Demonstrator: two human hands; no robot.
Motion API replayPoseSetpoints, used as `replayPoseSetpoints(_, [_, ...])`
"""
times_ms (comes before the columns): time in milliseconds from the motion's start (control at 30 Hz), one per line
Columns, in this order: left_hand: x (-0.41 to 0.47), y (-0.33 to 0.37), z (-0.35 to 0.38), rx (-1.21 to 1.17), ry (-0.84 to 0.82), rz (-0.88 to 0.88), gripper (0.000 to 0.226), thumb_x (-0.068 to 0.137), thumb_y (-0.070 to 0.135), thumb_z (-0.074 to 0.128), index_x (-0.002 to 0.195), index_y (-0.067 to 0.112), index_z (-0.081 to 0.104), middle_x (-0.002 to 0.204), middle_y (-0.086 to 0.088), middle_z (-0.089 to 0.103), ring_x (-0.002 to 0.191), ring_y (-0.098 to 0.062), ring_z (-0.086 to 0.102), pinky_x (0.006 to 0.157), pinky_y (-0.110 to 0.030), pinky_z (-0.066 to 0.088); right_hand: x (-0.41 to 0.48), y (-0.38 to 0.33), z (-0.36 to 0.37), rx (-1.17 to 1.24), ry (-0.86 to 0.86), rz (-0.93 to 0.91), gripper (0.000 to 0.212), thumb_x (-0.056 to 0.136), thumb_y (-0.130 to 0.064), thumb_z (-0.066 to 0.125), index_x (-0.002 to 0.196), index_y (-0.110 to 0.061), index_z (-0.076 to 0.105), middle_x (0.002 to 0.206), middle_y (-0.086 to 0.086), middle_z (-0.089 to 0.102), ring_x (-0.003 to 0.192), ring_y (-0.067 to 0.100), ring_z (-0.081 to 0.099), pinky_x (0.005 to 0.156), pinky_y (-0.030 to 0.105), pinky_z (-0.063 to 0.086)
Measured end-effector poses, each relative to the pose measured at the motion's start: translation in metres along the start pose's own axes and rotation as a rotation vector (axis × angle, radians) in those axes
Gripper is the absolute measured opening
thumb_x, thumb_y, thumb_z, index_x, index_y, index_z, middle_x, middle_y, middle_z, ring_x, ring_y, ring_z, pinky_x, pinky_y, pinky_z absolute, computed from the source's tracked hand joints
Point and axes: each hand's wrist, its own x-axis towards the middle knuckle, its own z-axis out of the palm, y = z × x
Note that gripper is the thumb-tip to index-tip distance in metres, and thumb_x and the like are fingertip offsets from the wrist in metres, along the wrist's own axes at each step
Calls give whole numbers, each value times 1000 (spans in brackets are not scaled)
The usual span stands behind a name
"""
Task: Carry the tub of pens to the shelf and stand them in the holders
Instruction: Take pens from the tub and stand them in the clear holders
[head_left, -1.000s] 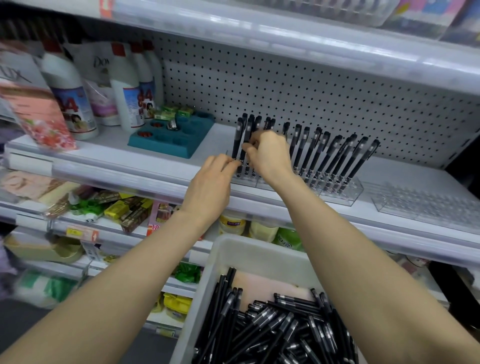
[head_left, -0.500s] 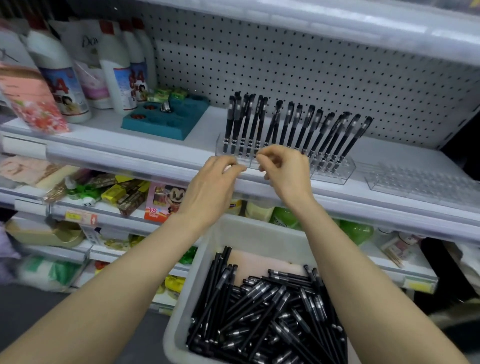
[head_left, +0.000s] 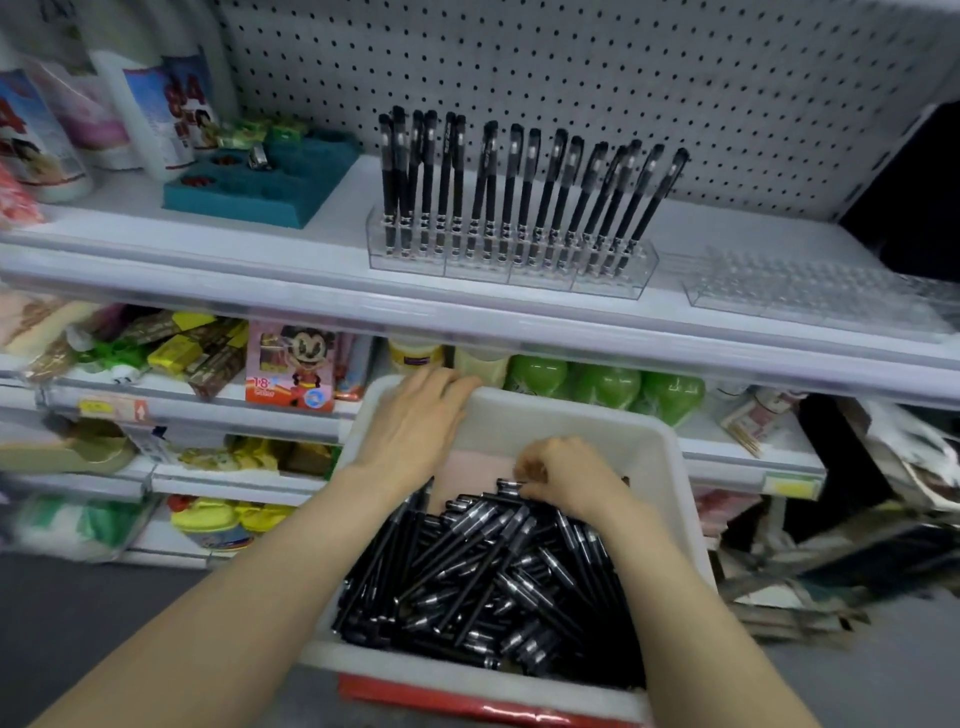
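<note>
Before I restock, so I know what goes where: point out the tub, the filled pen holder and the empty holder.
tub (head_left: 571, 418), head view, back wall.
filled pen holder (head_left: 511, 273), head view, clear front wall.
empty holder (head_left: 810, 296), head view, middle of its top.

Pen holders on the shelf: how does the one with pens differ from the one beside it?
The stocked holder carries upright black pens; the empty holder shows only bare sockets. The stocked holder sits mid-shelf above the tub; the empty holder lies to its right, reaching the frame edge. Both are clear plastic, near the shelf's front lip.
</note>
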Motion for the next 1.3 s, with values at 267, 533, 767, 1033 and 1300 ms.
replayPoseSetpoints(267, [0, 2, 2, 62, -47, -23, 68, 74, 1, 74, 135, 18, 50, 124, -6, 56, 113, -26, 48, 87, -40, 48, 3, 2, 6, 28, -74, 39, 12, 82, -16, 76, 89, -21, 68, 95, -1, 66, 90, 17, 60, 79, 24, 45])
replayPoseSetpoints(533, [0, 5, -7, -61, -39, -8, 49, 91, 13, 60, 139, 18, 50, 136, -3, 51, 126, -21, 41, 100, -37, 41, -8, -11, -47, 435, 307, -68, 8, 86, -22, 74, 93, -24, 73, 84, -5, 72, 70, 8, 63, 70, 22, 51])
replayPoseSetpoints(767, [26, 7, -39, -76, 123, 108, 33, 92, 17, 61, 125, 12, 63, 123, -5, 57, 118, -22, 47, 97, -36, 43, 0, -43, -116, 927, 595, -204, 5, 92, -12, 65, 96, -11, 67, 90, 11, 72, 83, 20, 71, 72, 27, 60])
replayPoseSetpoints(1033, [70, -34, -94, 102, 258, -93, 49, 88, 1, 61, 136, 7, 52, 137, -12, 49, 127, -29, 42, 102, -42, 42, 33, -80, -183, 918, 798, -306, 6, 94, -8, 61, 98, -10, 66, 95, 10, 71, 89, 21, 70, 82, 28, 58])
replayPoseSetpoints(1300, [81, -51, -91, 118, 242, -117, 56, 83, -4, 63, 137, 6, 51, 136, -12, 50, 125, -28, 43, 100, -40, 44, 77, -118, -197, 821, 874, -336, 16, 95, -13, 61, 109, -7, 66, 92, 3, 72, 80, 13, 72, 75, 24, 59])
